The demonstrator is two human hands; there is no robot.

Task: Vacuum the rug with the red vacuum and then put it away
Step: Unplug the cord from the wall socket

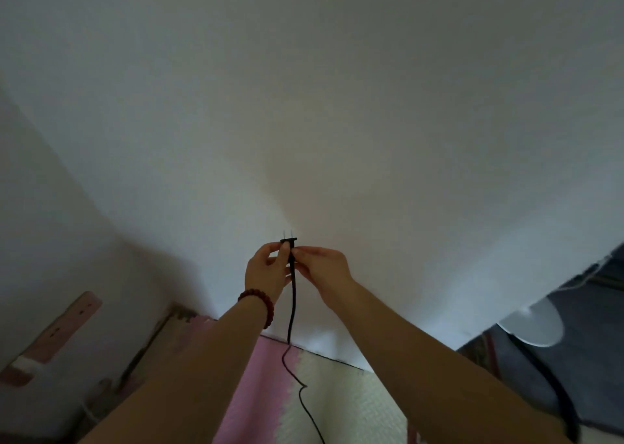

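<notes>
A black power plug (289,241) with two prongs points up toward the white wall. My left hand (267,268) and my right hand (320,268) both pinch it just below its head. Its black cord (292,308) hangs straight down between my forearms and trails across a pink and cream rug (337,399). A red bead bracelet (261,305) circles my left wrist. The red vacuum itself is out of view, and no wall socket shows.
A white wall (304,106) fills most of the view. A pink power strip (59,332) lies at the lower left. At the lower right stand a white round base (535,325), a thick black hose (557,393) and dark flooring.
</notes>
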